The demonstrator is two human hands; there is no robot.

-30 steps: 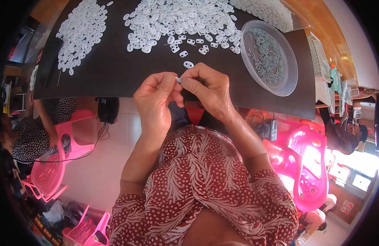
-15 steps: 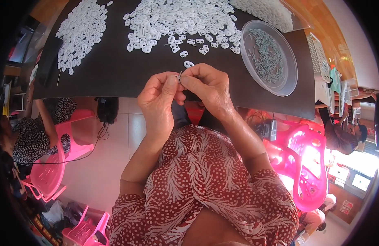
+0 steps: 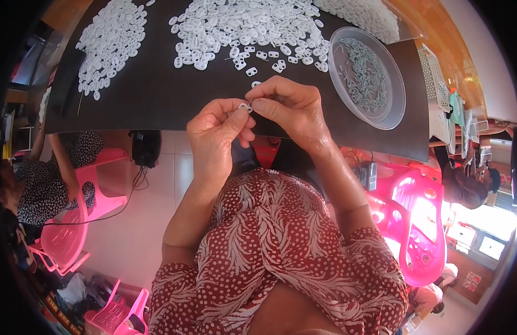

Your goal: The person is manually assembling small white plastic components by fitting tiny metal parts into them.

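Your left hand (image 3: 216, 131) and right hand (image 3: 289, 109) meet at the near edge of the black worktop (image 3: 158, 95), both grips pinching one small white piece (image 3: 244, 106). The heap of white pieces (image 3: 241, 28) lies beyond; the clear bowl (image 3: 369, 78) stands right.

Bright, even daylight, sharp centre, strong fisheye bending and dark vignette at the rim, glare lower right.

Single head-worn fisheye view, aimed steeply downward from close above. It covers the black counter (image 3: 158, 95) at top, the wearer's lap below; straight edges curve near the rim.
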